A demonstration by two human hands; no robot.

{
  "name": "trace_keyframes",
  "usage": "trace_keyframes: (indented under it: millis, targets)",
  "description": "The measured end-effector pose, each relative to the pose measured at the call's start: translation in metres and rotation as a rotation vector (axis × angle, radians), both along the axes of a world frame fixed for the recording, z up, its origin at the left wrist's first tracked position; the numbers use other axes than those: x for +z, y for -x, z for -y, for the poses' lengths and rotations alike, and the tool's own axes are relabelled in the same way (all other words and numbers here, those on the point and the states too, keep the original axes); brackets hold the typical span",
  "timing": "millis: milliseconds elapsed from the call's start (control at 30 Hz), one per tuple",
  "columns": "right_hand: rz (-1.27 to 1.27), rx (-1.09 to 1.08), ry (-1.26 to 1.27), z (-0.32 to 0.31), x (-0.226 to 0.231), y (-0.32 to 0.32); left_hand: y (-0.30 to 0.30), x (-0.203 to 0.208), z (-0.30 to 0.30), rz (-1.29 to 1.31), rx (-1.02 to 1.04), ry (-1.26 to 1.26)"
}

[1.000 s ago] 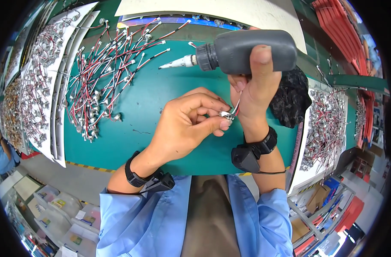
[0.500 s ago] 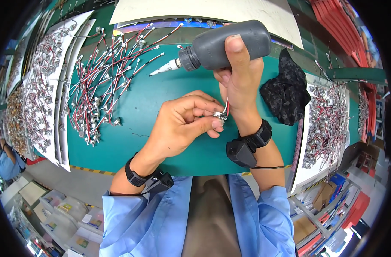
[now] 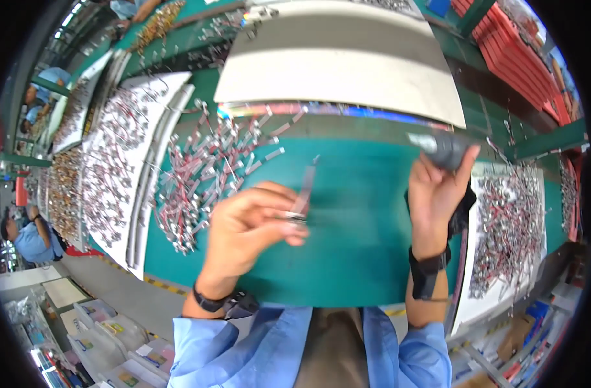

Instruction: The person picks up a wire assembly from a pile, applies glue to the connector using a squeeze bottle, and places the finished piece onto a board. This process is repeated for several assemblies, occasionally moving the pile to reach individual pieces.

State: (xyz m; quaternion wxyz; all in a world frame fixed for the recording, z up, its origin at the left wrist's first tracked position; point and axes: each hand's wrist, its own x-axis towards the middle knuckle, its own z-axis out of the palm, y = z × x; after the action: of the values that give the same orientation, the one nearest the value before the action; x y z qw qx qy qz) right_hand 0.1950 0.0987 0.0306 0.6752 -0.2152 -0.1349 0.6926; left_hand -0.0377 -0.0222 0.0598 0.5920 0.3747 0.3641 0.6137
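Note:
Between the thumb and fingers of my left hand (image 3: pixel 250 226) is a small wired metal component (image 3: pixel 296 218), its thin wires standing up toward the back. My right hand (image 3: pixel 437 194) is raised at the right side of the green mat (image 3: pixel 360 258), closed around a dark grey squeeze bottle (image 3: pixel 448 151). The bottle's white nozzle points left; motion smears both. Behind the right hand and wrist a black cloth (image 3: pixel 465 205) is partly hidden. To the left of my left hand lies a loose heap of similar wired components (image 3: pixel 201 174) with red, black and white leads.
White boards covered with wired parts stand at left (image 3: pixel 137 239) and right (image 3: pixel 467 317). A large pale board (image 3: pixel 340 71) lies across the back. Red stacked trays (image 3: pixel 509 58) are far right. Clear bins (image 3: pixel 114 330) sit low left. A person in blue (image 3: pixel 36 242) is at far left.
My right hand has carried the bottle rightward, away from my left hand, and its nozzle now tilts upward. The left hand keeps hold of the component. The whole view has shifted.

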Motion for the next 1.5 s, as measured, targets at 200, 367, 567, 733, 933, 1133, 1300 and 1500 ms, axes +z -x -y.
trace_keyframes:
  millis: [200, 367, 567, 733, 933, 1133, 1300, 1500]
  targets:
    - [-0.176, 0.188, 0.113, 0.015, -0.029, -0.016, 0.089, 0.055, -0.094, -0.735, 0.542, -0.103]
    - [-0.128, 0.147, 0.202, 0.019, -0.024, -0.005, 0.146, 0.018, -0.229, -0.836, 0.626, 0.099]
    - [-0.061, 0.119, 0.28, 0.012, -0.023, -0.007, 0.156, -0.049, -0.339, -1.341, 0.768, 0.041]
    - [-0.004, 0.072, 0.277, 0.006, -0.02, -0.01, 0.138, -0.054, -0.373, -1.52, 0.646, 0.167]
    - [0.007, 0.037, 0.307, 0.006, -0.018, -0.01, 0.118, -0.056, -0.373, -1.565, 0.621, 0.22]
    - [-0.004, 0.025, 0.34, 0.009, -0.015, -0.01, 0.158, -0.038, -0.346, -1.619, 0.611, -0.007]
    - [-0.034, 0.105, 0.247, 0.002, -0.031, -0.015, 0.156, 0.033, -0.269, -1.656, 0.449, -0.226]
    - [0.049, 0.068, 0.14, -0.003, -0.037, -0.018, 0.1, 0.078, -0.094, -1.433, 0.337, -0.01]
